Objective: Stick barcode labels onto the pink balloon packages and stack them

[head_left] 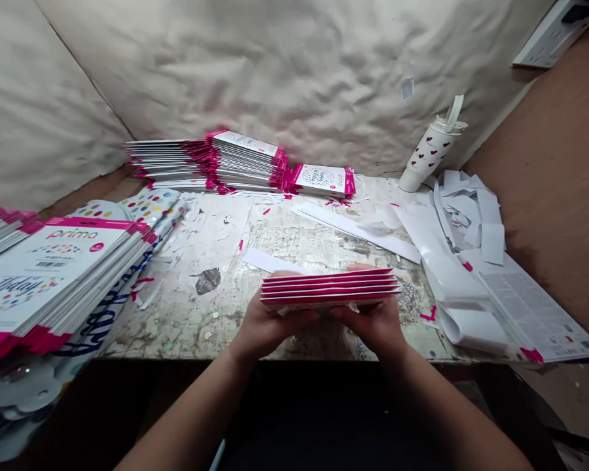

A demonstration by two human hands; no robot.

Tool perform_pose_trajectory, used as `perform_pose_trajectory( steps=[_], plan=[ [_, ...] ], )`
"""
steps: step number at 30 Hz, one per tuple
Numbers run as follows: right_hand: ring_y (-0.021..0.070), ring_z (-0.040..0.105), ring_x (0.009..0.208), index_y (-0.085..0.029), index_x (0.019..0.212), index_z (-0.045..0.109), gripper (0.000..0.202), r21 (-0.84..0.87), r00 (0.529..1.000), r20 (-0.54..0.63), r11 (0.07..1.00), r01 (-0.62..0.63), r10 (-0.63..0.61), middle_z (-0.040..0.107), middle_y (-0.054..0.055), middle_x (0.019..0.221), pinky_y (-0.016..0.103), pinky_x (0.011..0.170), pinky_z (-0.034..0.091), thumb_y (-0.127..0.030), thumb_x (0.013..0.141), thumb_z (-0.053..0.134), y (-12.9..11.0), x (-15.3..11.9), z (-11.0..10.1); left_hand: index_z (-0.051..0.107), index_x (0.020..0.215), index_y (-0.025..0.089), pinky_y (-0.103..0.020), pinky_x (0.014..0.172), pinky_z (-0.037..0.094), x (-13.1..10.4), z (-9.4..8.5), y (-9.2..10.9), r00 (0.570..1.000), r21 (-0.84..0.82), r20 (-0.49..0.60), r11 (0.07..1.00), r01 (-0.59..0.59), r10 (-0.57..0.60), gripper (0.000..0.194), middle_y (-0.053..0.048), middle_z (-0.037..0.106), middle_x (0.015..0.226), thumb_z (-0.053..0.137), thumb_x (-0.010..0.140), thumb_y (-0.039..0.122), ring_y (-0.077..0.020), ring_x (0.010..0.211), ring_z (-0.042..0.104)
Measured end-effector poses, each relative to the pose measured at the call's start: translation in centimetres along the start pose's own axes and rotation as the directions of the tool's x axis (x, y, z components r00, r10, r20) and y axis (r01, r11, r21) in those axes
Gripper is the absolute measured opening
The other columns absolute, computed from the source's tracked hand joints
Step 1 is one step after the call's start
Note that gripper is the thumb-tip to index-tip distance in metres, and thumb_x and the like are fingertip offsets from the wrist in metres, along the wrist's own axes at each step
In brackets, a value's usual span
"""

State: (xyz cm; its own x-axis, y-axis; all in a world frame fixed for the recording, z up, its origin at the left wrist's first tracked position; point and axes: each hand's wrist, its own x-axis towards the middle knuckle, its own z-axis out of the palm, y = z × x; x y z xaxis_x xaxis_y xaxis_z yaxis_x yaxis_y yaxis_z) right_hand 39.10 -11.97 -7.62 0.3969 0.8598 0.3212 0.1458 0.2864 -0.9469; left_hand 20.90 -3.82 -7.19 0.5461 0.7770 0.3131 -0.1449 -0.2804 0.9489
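A small stack of pink-edged white packets (328, 288) is held upright above the worktable's front edge, its pink edges facing up. My left hand (269, 320) grips the stack's left side, thumb on the near face. On the right side my right hand (373, 320) holds it in the same way, thumb pointing inward. The fingers behind the packets are mostly hidden. Beyond them, a white paper strip (272, 261) lies on the worktable (177, 327).
Packets are piled at the left (53, 275) and along the back wall (245, 163). A white tumbler with hearts (429, 154) leans at the back right. Curled white strips (471, 288) and a printed sheet (544, 307) lie at the right. Paper scraps are scattered about.
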Motion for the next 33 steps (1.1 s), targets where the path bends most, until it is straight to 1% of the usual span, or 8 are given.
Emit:
perform_pose_trajectory(
  steps=[2, 6, 11, 15, 18, 22, 28, 33],
  plan=[
    [0.0246, 0.065, 0.09, -0.022, 0.102, 0.063, 0.04, -0.02, 0.996, 0.09, 1.0, -0.023, 0.024, 0.067, 0.007, 0.098, 0.039, 0.082, 0.053, -0.033, 0.067, 0.079, 0.5, -0.1, -0.5, 0.071, 0.09, 0.02, -0.033, 0.082, 0.052, -0.4, 0.0, -0.7, 0.993, 0.042, 0.018, 0.992, 0.115, -0.116, 0.021, -0.005, 0.071, 0.093, 0.075, 0.069, 0.021, -0.0218, 0.088, 0.065],
    [0.0248, 0.067, 0.082, -0.022, 0.089, 0.07, 0.021, -0.066, 0.953, 0.298, 0.997, -0.037, 0.056, 0.071, 0.006, 0.087, 0.038, 0.076, 0.056, -0.033, 0.072, 0.075, 1.8, -0.1, -2.4, 0.073, 0.092, 0.019, -0.032, 0.081, 0.052, 0.1, 0.6, -1.1, 0.977, -0.012, 0.007, 0.977, 0.213, -0.213, 0.023, -0.005, 0.073, 0.09, 0.074, 0.07, 0.028, -0.0236, 0.089, 0.066],
    [0.0242, 0.068, 0.079, -0.021, 0.082, 0.071, 0.016, 0.014, 0.989, -0.074, 0.992, -0.123, 0.124, 0.072, 0.008, 0.087, 0.04, 0.075, 0.056, -0.029, 0.069, 0.076, 1.9, 0.9, -7.8, 0.064, 0.116, 0.019, -0.039, 0.102, 0.039, 3.7, -4.1, -1.7, 0.929, 0.312, 0.352, 0.95, -0.002, -0.113, 0.042, -0.01, 0.059, 0.127, 0.046, 0.088, 0.046, -0.0261, 0.118, 0.053],
    [0.0258, 0.064, 0.1, -0.021, 0.086, 0.068, 0.027, 0.099, 0.89, -0.429, 0.988, -0.123, 0.153, 0.069, 0.011, 0.101, 0.042, 0.093, 0.048, -0.022, 0.061, 0.079, 0.8, 1.7, -12.7, 0.043, 0.137, 0.022, -0.051, 0.112, 0.013, 4.0, -7.5, -3.8, 0.838, 0.839, 0.419, 0.501, -0.211, -0.349, 0.056, -0.008, 0.029, 0.15, 0.039, 0.089, 0.05, -0.0302, 0.141, 0.016],
    [0.0289, 0.063, 0.103, -0.021, 0.089, 0.066, 0.033, 0.157, 0.849, -0.457, 0.963, -0.219, 0.267, 0.068, 0.012, 0.105, 0.046, 0.092, 0.049, -0.021, 0.059, 0.079, 0.7, 1.8, -14.1, 0.03, 0.144, 0.016, -0.055, 0.109, 0.018, 1.7, -5.7, -4.7, 0.87, 0.966, 0.232, 0.208, -0.153, -0.436, 0.067, -0.014, 0.023, 0.151, 0.034, 0.089, 0.054, -0.0354, 0.139, 0.018],
    [0.0306, 0.065, 0.097, -0.021, 0.1, 0.061, 0.04, 0.253, 0.826, -0.191, 0.839, -0.481, 0.531, 0.069, 0.01, 0.103, 0.048, 0.084, 0.054, -0.022, 0.063, 0.076, 1.5, 2.5, -12.4, 0.035, 0.141, 0.011, -0.055, 0.109, 0.018, -0.3, -3.1, -4.4, 0.922, 0.992, 0.119, 0.074, -0.098, -0.369, 0.065, -0.018, 0.027, 0.149, 0.032, 0.091, 0.051, -0.0364, 0.138, 0.023],
    [0.0271, 0.07, 0.079, -0.016, 0.097, 0.059, 0.037, 0.276, 0.65, 0.258, 0.59, -0.758, 0.715, 0.072, 0.009, 0.092, 0.043, 0.075, 0.057, -0.015, 0.062, 0.072, 3.3, 5.7, -5.4, 0.036, 0.141, 0.013, -0.05, 0.109, 0.025, 0.3, -5.5, -4.9, 0.917, 0.985, 0.16, 0.12, -0.124, -0.365, 0.059, -0.015, 0.029, 0.149, 0.035, 0.091, 0.045, -0.0346, 0.138, 0.022],
    [0.0221, 0.068, 0.065, -0.014, 0.084, 0.059, 0.025, 0.205, 0.603, 0.276, 0.567, -0.798, 0.749, 0.072, 0.006, 0.075, 0.035, 0.063, 0.057, -0.007, 0.06, 0.065, 5.6, 8.0, 0.6, 0.039, 0.14, 0.015, -0.047, 0.109, 0.028, 0.4, -5.7, -5.0, 0.919, 0.987, 0.148, 0.119, -0.111, -0.367, 0.054, -0.013, 0.034, 0.147, 0.031, 0.093, 0.039, -0.0328, 0.137, 0.026]
  ],
)
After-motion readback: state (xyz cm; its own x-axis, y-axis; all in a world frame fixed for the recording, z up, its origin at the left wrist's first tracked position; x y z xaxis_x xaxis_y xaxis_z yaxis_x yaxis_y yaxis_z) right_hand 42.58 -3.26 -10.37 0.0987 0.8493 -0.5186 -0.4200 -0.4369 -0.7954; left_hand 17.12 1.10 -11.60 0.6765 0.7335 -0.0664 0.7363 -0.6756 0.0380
